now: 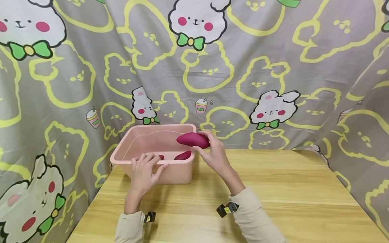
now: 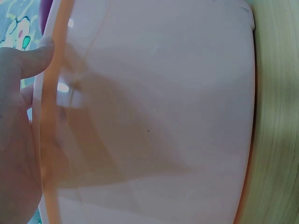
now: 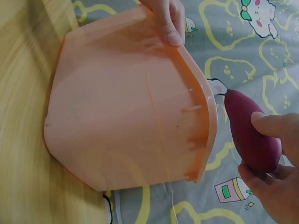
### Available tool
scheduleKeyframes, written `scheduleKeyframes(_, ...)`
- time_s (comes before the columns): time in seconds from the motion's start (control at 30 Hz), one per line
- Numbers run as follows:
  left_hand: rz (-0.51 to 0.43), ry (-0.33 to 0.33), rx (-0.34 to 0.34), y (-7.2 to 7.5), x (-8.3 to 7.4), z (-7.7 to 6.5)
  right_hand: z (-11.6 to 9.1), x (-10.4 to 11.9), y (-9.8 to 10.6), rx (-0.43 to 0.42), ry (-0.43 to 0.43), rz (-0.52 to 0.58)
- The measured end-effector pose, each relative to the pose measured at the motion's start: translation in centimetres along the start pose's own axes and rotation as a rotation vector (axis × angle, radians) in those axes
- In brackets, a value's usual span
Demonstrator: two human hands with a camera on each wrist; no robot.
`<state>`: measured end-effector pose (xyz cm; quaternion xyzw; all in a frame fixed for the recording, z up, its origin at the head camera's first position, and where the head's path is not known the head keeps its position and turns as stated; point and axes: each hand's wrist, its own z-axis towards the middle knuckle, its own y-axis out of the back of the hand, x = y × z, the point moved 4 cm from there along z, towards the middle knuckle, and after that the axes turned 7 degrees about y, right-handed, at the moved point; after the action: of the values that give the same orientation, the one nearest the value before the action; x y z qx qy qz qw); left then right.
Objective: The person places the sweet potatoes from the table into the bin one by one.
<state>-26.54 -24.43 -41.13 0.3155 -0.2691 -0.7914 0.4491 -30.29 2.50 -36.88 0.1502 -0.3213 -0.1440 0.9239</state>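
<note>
A purple sweet potato [image 1: 192,139] is in my right hand [image 1: 217,155], raised just above the right end of a pink plastic bin [image 1: 174,173]. Thumb and fingers pinch it near its right end, as the right wrist view also shows. My left hand [image 1: 145,172] holds the bin's near rim, fingers over the edge and thumb on the outside. Inside the bin lies a second sweet potato [image 1: 183,155], partly hidden by the front wall. A small bit of another purple piece [image 1: 162,157] shows beside my left fingers; the rest of it is covered.
The bin stands at the back left of a light wooden table [image 1: 273,192]. Behind and beside the table hangs a grey curtain [image 1: 231,98] with cartoon rabbits, close to the bin's far side. A small black device [image 1: 227,209] is strapped at my right wrist.
</note>
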Motion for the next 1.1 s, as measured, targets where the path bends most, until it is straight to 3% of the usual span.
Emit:
scheduleKeyframes(0.23, -0.008, -0.004, 0.001, -0.1, -0.2, 0.2, 0.2, 0.2, -0.8, -0.006, 0.030, -0.034)
scheduleKeyframes(0.93, -0.002, 0.010, 0.011, -0.2, 0.1, -0.4, 0.9, 0.6, -3.2, 0.094, -0.019, 0.027)
scheduleKeyframes(1.1, 0.007, 0.007, 0.006, -0.1, 0.0, -0.1, 1.4, 1.1, -3.4, 0.085, 0.011, 0.005)
